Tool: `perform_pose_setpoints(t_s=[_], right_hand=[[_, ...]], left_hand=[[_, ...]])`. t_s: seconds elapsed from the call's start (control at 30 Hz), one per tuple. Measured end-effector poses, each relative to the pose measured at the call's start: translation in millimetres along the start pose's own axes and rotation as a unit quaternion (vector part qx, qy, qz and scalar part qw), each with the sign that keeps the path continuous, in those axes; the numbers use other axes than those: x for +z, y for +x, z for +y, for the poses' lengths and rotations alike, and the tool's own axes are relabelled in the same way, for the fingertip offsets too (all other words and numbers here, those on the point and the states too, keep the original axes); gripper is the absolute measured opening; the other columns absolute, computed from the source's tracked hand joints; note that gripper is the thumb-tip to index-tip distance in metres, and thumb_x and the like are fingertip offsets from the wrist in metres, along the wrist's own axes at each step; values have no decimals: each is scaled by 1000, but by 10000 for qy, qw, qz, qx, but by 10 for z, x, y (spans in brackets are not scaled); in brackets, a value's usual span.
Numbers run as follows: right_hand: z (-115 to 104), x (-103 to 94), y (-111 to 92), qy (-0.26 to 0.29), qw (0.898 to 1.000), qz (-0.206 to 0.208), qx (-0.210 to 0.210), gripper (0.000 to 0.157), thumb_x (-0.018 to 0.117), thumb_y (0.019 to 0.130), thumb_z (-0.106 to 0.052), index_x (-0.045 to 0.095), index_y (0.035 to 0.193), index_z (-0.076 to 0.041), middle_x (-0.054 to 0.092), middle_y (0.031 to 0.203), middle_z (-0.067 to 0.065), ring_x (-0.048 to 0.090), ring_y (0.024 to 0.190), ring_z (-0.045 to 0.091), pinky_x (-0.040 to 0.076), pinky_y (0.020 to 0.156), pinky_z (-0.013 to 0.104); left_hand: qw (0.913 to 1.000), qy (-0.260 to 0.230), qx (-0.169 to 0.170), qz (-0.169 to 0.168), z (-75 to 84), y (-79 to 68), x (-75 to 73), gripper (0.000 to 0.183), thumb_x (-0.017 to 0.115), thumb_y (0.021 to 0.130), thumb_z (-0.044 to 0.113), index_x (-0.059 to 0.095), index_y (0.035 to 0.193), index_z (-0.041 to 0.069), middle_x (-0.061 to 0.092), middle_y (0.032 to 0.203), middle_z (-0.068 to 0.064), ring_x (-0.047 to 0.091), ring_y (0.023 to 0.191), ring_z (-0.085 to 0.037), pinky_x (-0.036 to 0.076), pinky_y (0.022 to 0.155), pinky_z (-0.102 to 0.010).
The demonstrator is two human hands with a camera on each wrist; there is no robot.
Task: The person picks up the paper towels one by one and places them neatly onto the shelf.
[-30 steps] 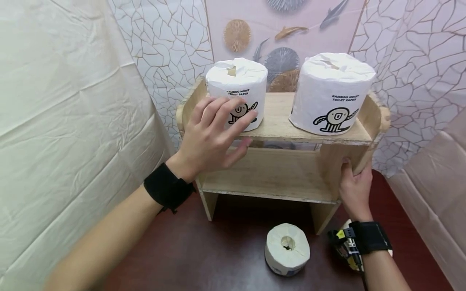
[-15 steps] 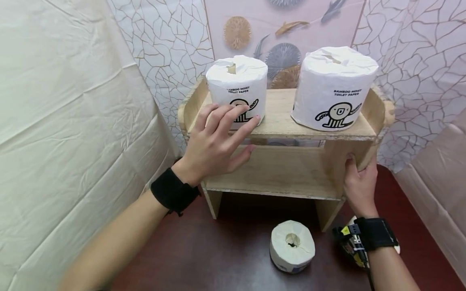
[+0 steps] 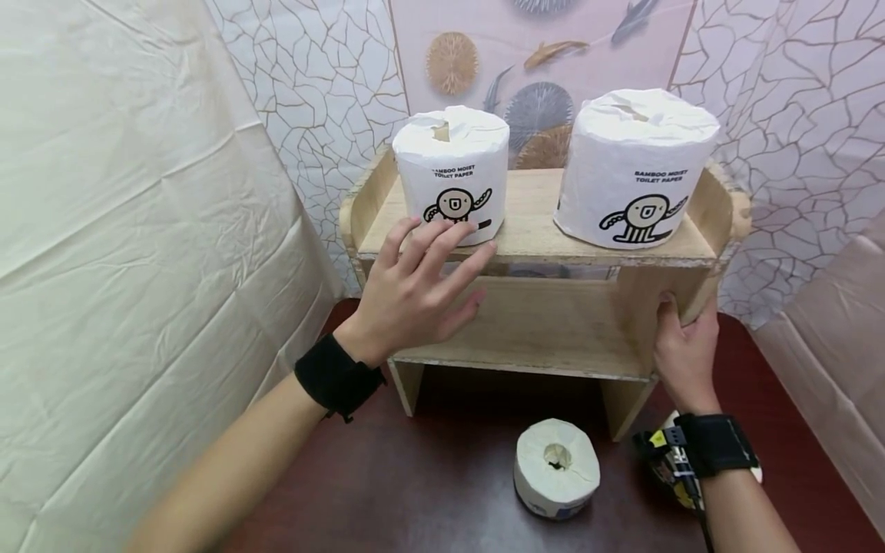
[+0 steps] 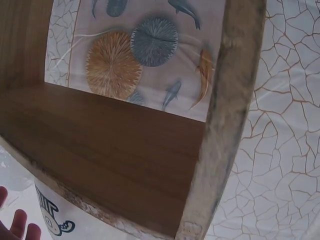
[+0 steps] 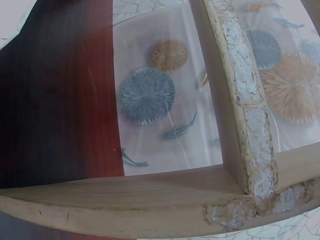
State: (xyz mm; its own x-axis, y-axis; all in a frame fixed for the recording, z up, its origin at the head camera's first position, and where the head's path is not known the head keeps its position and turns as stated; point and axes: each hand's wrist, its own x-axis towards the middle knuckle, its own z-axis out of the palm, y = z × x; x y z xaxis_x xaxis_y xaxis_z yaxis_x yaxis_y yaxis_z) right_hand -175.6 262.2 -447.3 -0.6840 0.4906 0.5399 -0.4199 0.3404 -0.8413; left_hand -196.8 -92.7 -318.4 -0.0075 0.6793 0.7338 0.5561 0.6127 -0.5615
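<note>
Two white-wrapped toilet rolls stand upright on the top board of a small wooden shelf. In front of the left toilet roll is my left hand, fingers spread and slightly bent, overlapping its lower edge and the board's front. The right toilet roll stands apart near the shelf's right end. My right hand grips the shelf's right side panel below the top board, thumb on the inner face, the other fingers mostly hidden behind. The left fingertips show beside the roll's drawing in the left wrist view.
On the dark red table in front of the shelf stands a smaller roll. Another pale, colourfully marked object is partly hidden under my right wrist. Beige cloth hangs at the left, and a patterned backdrop behind.
My left hand has moved down and slightly right, uncovering more of the left roll's printed figure. My right hand keeps its grip on the side panel. Both rolls stay on the shelf.
</note>
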Motion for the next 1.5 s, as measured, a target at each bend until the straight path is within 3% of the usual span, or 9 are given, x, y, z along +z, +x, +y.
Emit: perform_pose_setpoints(t_s=[0.23, 0.73, 1.27, 1.5], right_hand=[[14, 21, 9, 249, 9995, 16, -173, 43, 53, 106, -14, 53, 148, -16, 57, 116, -9, 57, 107, 12, 43, 89, 24], [-20, -36, -5, 16, 9999, 62, -138, 41, 54, 106, -15, 54, 148, -15, 58, 113, -11, 57, 105, 11, 43, 88, 23], [-17, -38, 13, -54, 9999, -112, 4, 47, 52, 107, -17, 47, 154, -19, 56, 125, -8, 56, 115, 14, 42, 93, 25], [0, -17, 7, 53, 9999, -89, -116, 43, 52, 107, -16, 50, 150, -18, 56, 120, -8, 56, 112, 13, 42, 92, 25]], left_hand=[[9999, -2, 145, 21, 70, -45, 49, 49, 61, 97, 43, 68, 138, 18, 64, 138, -13, 57, 125, -31, 42, 111, -52], [9992, -111, 376, -49, 264, -129, 115, 54, 62, 96, 41, 64, 144, 18, 64, 139, -9, 58, 124, -29, 43, 109, -51], [9925, -721, 952, -248, 362, -217, 145, 55, 61, 97, 40, 63, 146, 16, 68, 132, -8, 61, 119, -28, 47, 104, -49], [9900, -883, 1068, -252, 434, -286, 170, 59, 61, 95, 44, 63, 146, 16, 68, 131, -8, 62, 116, -27, 48, 101, -49]])
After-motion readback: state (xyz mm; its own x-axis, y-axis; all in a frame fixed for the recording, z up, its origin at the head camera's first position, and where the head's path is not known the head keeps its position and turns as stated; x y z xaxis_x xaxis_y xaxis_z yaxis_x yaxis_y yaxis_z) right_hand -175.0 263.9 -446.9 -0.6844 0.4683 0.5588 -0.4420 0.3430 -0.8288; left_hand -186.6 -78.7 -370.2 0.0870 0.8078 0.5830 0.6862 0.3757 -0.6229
